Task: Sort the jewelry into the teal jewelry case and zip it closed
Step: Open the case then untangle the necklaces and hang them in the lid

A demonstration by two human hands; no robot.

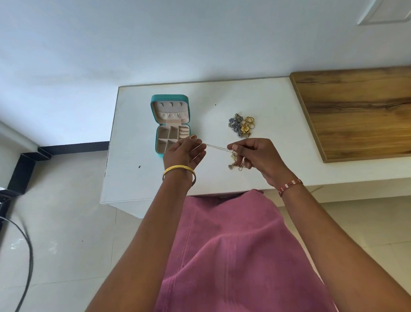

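My left hand [183, 152] and right hand [253, 153] both over the tabletop [133, 127] near its front edge, thin chain [217, 148] stretched taut betw them. Left: thumb + fingertips pinching one end, other fingers loosely spread. Right: fingers curled, pinching the other end; rest of the chain w/ small pendants [235, 163] bunched under it, looks to be touching the tabletop. Teal jewelry case [171, 124] open, sits towards the back-left of the tabletop, lid up, compartments showing; left hand overlaps its front-right corner. Loose jewelry pile [242, 125] (rings, flower-shaped pcs) approx mid-tabletop, right of the case, just behind my right hand. Wooden board [368, 111] on the right side, well apart.
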